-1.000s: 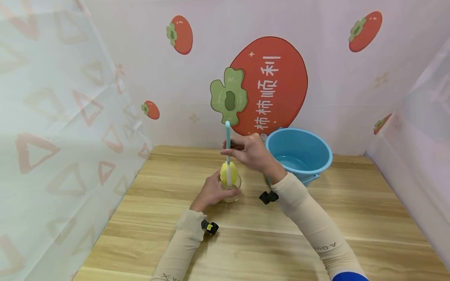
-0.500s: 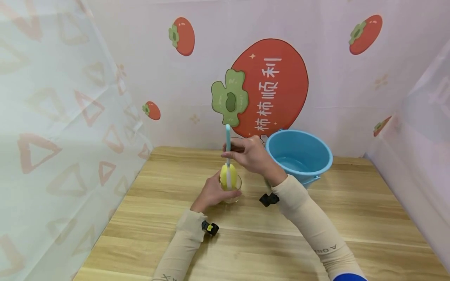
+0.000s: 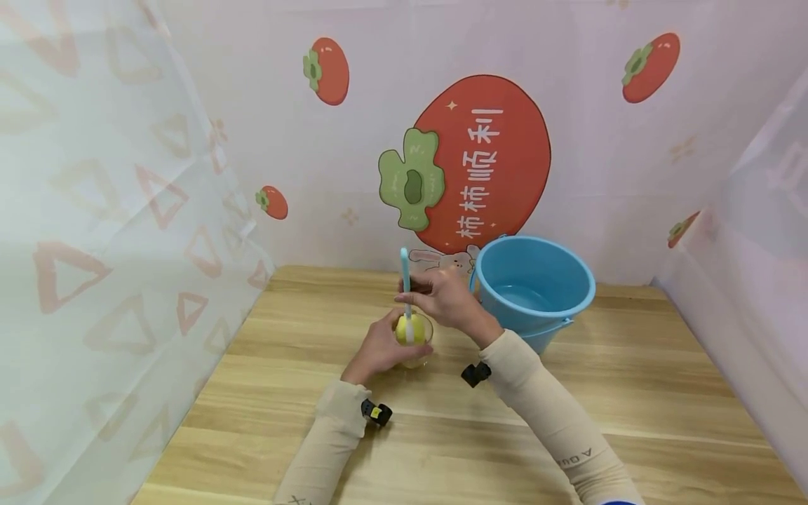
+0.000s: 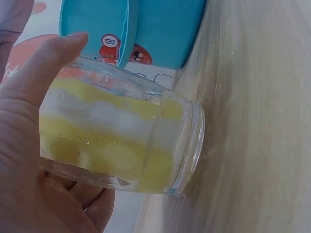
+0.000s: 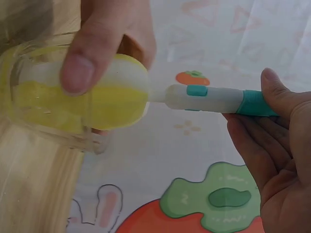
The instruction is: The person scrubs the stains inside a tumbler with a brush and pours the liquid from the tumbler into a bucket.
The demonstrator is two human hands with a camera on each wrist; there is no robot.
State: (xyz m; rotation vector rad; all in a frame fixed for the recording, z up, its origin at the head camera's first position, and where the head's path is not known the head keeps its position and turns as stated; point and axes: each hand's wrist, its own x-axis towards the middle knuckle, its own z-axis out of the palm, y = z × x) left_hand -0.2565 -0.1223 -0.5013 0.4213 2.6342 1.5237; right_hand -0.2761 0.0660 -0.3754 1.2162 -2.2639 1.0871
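A clear glass cup (image 4: 121, 131) stands on the wooden table, wet drops on its wall. My left hand (image 3: 381, 346) grips it around the side, thumb across the front in the head view. Inside the cup sits the yellow and white sponge head of a bottle brush (image 5: 121, 97), its rounded top still showing above the rim. My right hand (image 3: 445, 298) pinches the brush's white and teal handle (image 5: 214, 98) between thumb and fingers, above the cup. The handle points nearly straight up in the head view.
A light blue bucket (image 3: 539, 324) with a handle stands at the back right, close to my right wrist. Behind the table hangs a pale backdrop (image 3: 341, 154) printed with persimmons, and sheets flank both sides.
The brush has gone down deeper into the cup, and my right hand has come lower with it. My left hand keeps its hold on the cup in the same place.
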